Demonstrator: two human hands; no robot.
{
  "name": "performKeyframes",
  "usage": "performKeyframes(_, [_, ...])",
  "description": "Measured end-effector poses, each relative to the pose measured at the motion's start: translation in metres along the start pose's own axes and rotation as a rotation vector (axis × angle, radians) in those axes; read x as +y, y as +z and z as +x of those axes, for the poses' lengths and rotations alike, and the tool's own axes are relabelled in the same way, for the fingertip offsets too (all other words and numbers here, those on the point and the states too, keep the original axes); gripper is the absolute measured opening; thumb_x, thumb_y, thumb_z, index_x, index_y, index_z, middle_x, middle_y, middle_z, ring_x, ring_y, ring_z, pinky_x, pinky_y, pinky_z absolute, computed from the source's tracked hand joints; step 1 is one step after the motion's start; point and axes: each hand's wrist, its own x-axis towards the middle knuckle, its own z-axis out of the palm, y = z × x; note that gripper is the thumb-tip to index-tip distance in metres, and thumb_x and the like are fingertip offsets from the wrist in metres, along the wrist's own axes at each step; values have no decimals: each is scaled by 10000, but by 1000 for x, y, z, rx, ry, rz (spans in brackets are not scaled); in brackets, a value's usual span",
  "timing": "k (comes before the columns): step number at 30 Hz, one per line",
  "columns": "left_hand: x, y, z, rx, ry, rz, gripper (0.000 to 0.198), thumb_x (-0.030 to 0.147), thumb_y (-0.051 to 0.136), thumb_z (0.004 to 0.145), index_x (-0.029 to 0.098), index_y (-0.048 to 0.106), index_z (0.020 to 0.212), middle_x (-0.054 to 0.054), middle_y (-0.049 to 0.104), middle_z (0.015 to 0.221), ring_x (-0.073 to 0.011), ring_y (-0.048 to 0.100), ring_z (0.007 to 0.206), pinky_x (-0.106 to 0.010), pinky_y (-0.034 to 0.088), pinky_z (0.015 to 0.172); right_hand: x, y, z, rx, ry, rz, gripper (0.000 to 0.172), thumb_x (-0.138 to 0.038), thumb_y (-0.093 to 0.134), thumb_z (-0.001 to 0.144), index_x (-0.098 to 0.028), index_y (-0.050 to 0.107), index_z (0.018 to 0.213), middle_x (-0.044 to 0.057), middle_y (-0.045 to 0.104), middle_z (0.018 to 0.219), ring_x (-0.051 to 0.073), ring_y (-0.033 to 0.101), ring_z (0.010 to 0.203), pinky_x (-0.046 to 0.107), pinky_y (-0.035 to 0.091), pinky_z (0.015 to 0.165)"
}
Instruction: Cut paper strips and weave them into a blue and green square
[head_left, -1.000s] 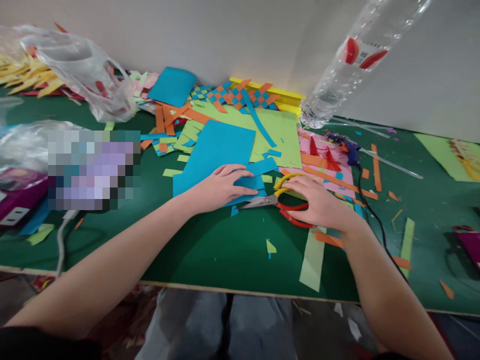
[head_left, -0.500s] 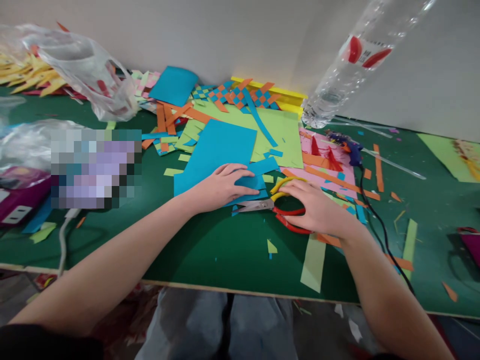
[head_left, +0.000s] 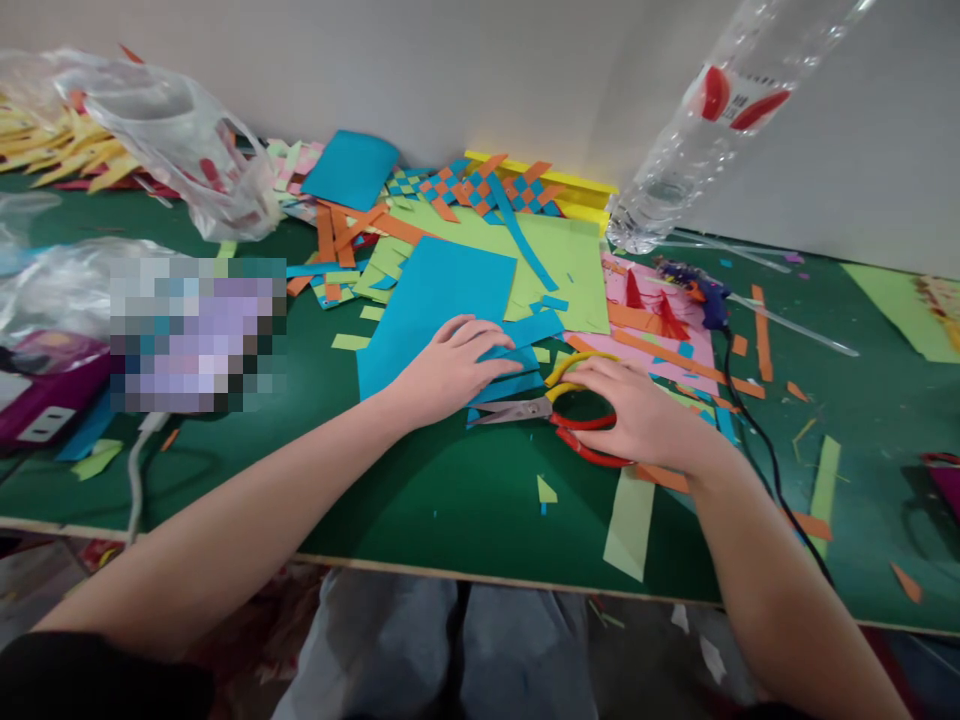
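Note:
My left hand lies flat with its fingers stretched out on blue paper strips at the edge of a large blue sheet. My right hand is curled over the red and yellow handles of a pair of scissors. The scissors lie on the green table, their closed blades pointing left toward my left hand. Small blue offcuts lie around the blades.
A clear plastic bottle leans against the wall at the back right. A glue gun with a black cable lies on pink paper. Woven strips, a light green sheet and a plastic bag sit behind.
My right hand and the scissors have slid a little left toward my left hand. My left fingers have shifted slightly on the blue strips.

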Motion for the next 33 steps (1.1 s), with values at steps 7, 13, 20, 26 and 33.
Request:
performKeyframes(7, [-20, -17, -14, -117, 85, -122, 287, 372, 447, 971, 303, 685, 1116, -51, 514, 1357, -261, 354, 1329, -454, 336, 1064, 7, -1, -3, -23, 38, 20, 445, -348, 632, 764, -259, 568, 1195, 73, 584, 1256, 297, 519, 1212, 482, 424, 1010])
performKeyframes(13, [-19, -10, -18, -163, 72, -90, 328, 358, 427, 981, 330, 600, 1258, -39, 449, 1421, -276, 296, 1365, -479, 302, 1098, 10, -3, -5, -21, 22, 16, 420, -332, 633, 761, -258, 558, 1167, 69, 587, 1252, 291, 491, 1245, 470, 414, 1016])
performKeyframes(20, [0, 4, -3, -32, 65, -19, 313, 270, 420, 984, 272, 611, 1231, -74, 498, 1373, -260, 335, 1339, -477, 314, 1092, 18, -6, -7, 2, 23, 10, 423, -342, 636, 769, -252, 546, 1172, 79, 582, 1238, 293, 504, 1216, 482, 406, 1014])
performKeyframes(26, [-5, 1, -6, -14, 110, -49, 281, 248, 451, 968, 256, 648, 1168, -76, 531, 1332, -267, 351, 1323, -471, 348, 1067, 16, -6, -6, 5, 20, -1, 413, -331, 646, 767, -252, 556, 1162, 77, 590, 1226, 290, 499, 1218, 479, 412, 1008])
performKeyframes(33, [-12, 3, -11, -126, 110, -69, 358, 213, 430, 972, 315, 585, 1277, -54, 469, 1401, -270, 301, 1361, -477, 326, 1088, 18, -1, -4, 28, 2, -43, 433, -341, 646, 780, -248, 543, 1190, 89, 572, 1259, 296, 486, 1239, 496, 403, 1025])
